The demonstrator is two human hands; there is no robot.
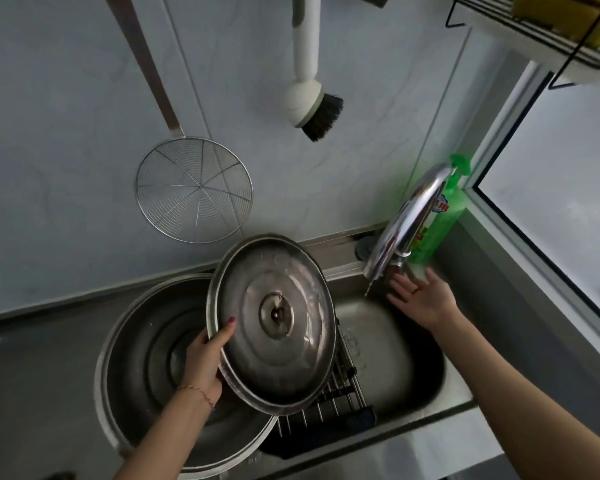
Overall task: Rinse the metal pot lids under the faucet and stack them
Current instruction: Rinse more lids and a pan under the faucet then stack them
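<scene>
My left hand (205,362) grips the left rim of a round metal pot lid (274,320), thumb on its inner face. The lid is tilted up with its underside toward me, over the left part of the sink. A larger metal lid (142,368) lies underside up beneath and left of it, on the counter edge. My right hand (420,299) is open with fingers spread, just below the spout of the chrome faucet (406,223), holding nothing. No stream of water is plain to see.
The steel sink (395,358) holds a wire rack (340,393) at its left. A green detergent bottle (444,209) stands behind the faucet. A wire skimmer (193,188) and a dish brush (312,98) hang on the wall. A window ledge runs along the right.
</scene>
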